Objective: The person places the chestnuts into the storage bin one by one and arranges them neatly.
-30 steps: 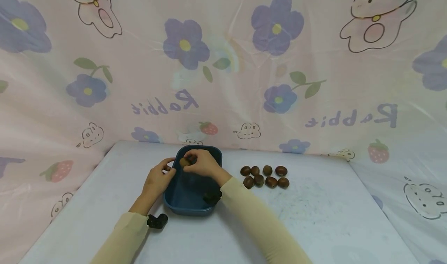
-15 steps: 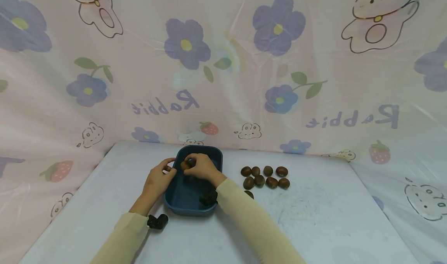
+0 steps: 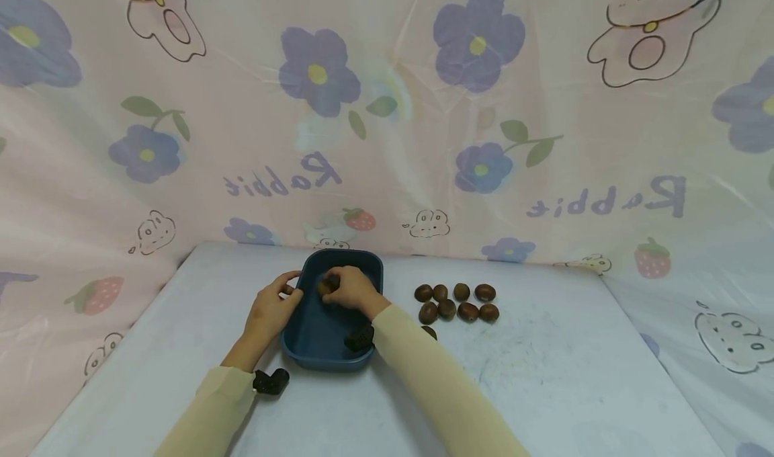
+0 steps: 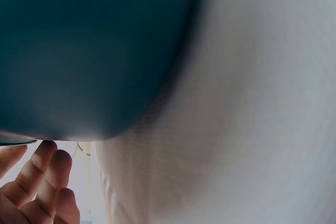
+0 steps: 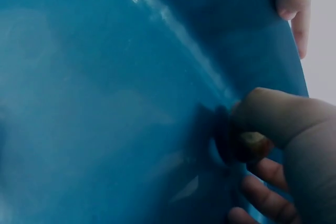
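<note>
A dark blue rectangular plastic box (image 3: 320, 363) stands on the table. In the head view my left hand (image 3: 269, 314) holds its left wall, thumb at the rim. The left wrist view shows curved fingers (image 4: 50, 177) at the outer wall. My right hand (image 3: 353, 289) reaches into the far part of the box and pinches a brown chestnut (image 5: 252, 146) low, near the inner wall. The chestnut's pale patch shows in the right wrist view; the thumb and fingers cover much of it. Whether other chestnuts lie under the right hand, I cannot tell.
Right of the box, several chestnuts (image 3: 468, 312) lie in two rough rows on the white table (image 3: 580, 363). Another chestnut (image 3: 430, 333) is partly hidden by the right sleeve (image 3: 435, 376). A patterned cloth (image 3: 399, 141) hangs behind the table.
My right hand has shifted slightly down inside the box, with the chestnut still pinched. The right forearm has moved left, uncovering part of a chestnut beside the sleeve. The left hand keeps its place.
</note>
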A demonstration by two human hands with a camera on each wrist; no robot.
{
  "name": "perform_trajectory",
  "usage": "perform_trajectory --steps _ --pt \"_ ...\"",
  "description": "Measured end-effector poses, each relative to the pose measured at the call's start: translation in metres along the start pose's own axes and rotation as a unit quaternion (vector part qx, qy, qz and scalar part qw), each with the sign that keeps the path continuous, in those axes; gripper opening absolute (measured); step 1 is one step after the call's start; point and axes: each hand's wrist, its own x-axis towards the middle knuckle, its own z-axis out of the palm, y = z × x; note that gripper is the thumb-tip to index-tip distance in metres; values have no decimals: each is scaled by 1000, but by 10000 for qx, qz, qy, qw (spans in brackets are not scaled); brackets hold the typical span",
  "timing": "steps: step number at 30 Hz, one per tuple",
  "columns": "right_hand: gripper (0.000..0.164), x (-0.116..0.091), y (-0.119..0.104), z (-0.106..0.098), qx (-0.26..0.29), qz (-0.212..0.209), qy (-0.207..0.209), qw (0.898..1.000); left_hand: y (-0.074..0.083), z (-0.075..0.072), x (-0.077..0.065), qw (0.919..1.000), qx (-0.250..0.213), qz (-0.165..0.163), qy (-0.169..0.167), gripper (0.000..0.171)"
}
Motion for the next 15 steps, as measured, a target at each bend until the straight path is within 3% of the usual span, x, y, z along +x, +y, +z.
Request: perform_trajectory --steps 15 --pt "43 3 1 1 -166 -195 -154 9996 0 0 1 10000 25 -13 17 46"
